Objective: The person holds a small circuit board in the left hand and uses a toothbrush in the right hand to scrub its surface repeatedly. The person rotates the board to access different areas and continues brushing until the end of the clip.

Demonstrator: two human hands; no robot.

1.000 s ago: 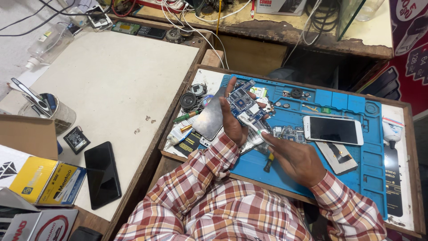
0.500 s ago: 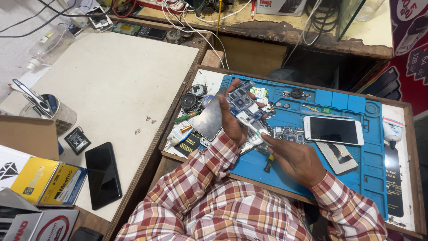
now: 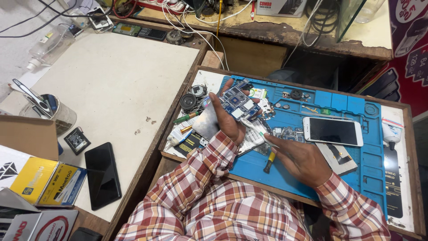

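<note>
Since a second ago the left hand has tipped the blue circuit board slightly more upright, while the right hand has brought its thin white tool closer under the board's lower edge.

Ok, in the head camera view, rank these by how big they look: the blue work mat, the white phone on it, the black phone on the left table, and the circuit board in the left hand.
1. blue work mat, clearly largest.
2. black phone and white phone: look alike; the black one lies nearer the camera, so no ranking.
3. circuit board, held up in the left hand, smallest.
</note>
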